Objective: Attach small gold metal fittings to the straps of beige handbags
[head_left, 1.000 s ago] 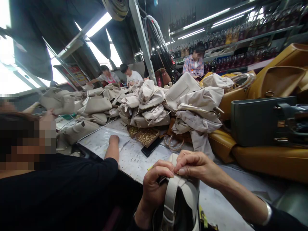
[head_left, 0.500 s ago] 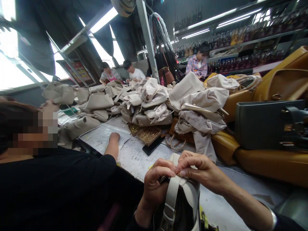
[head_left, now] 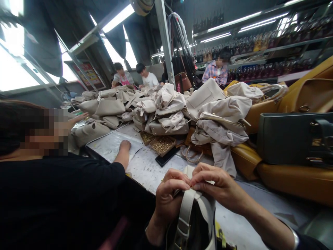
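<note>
A cream handbag [head_left: 186,211] with a buckled strap stands in front of me at the bottom of the view, its dark inside showing. My left hand [head_left: 168,197] is closed on the bag's upper edge, thumb and fingers by the strap. My right hand [head_left: 217,184] pinches at the same spot from the other side. Between the fingertips shows a tiny gold-coloured metal piece [head_left: 192,188] at the leather; its exact shape is mostly hidden.
A box of small gold metal pieces [head_left: 163,144] and a black phone [head_left: 167,157] lie on the white table [head_left: 142,166]. Piled cream bags [head_left: 169,104] stand behind. Mustard bags [head_left: 291,180] and a dark green bag [head_left: 293,139] are right. A co-worker [head_left: 57,194] sits close left.
My hands and the bag stay nearly still. The co-worker's raised hand has come lower and toward the pile, and the pale bag near it is no longer held up. The view has shifted slightly.
</note>
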The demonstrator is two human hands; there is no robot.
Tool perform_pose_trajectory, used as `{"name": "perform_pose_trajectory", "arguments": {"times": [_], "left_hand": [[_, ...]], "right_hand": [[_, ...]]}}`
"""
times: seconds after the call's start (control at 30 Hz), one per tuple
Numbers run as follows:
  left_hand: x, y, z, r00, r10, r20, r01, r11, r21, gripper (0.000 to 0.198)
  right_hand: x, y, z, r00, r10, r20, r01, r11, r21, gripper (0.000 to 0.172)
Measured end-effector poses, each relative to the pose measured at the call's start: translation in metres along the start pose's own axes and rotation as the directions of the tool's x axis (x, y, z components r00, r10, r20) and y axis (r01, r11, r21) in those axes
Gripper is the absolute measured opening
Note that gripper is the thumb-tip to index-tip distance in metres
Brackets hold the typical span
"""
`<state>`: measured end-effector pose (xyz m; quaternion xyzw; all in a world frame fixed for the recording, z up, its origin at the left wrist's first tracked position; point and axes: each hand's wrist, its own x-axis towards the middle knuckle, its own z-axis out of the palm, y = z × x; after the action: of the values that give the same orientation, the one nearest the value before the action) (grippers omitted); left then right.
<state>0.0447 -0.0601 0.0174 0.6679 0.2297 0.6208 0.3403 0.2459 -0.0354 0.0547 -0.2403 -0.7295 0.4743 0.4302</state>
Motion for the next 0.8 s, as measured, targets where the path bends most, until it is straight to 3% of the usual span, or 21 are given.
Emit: {"name": "perform_pose_trajectory", "arguments": {"times": [0.23, 0.43, 0.57, 0.7, 0.8], "left_hand": [[-0.006, 0.0, 0.002, 0.999, 0.03, -0.012, -0.029, 0.995, 0.091, 0.034], [-0.007, -0.001, -0.001, 0.999, 0.029, 0.042, -0.032, 0.997, 0.067, 0.036], [-0.007, 0.0, 0.0, 0.999, 0.034, 0.031, -0.035, 0.998, 0.049, 0.035], [-0.009, -0.001, 0.003, 0.998, 0.042, 0.041, -0.044, 0.998, 0.043, 0.036], [-0.011, -0.003, 0.003, 0.999, 0.032, 0.019, -0.033, 0.998, 0.047, 0.034]], "right_hand": [[-0.001, -0.002, -0.005, 0.995, -0.073, 0.074, 0.085, 0.983, -0.166, 0.02], [0.016, -0.019, -0.016, 0.947, -0.063, 0.315, 0.171, 0.929, -0.329, 0.033], [0.025, -0.02, -0.012, 0.911, -0.001, 0.413, 0.175, 0.906, -0.385, 0.033], [0.022, -0.008, -0.001, 0.921, 0.097, 0.378, 0.086, 0.894, -0.44, 0.049], [0.018, -0.005, -0.001, 0.948, 0.058, 0.314, 0.116, 0.854, -0.507, 0.057]]}}
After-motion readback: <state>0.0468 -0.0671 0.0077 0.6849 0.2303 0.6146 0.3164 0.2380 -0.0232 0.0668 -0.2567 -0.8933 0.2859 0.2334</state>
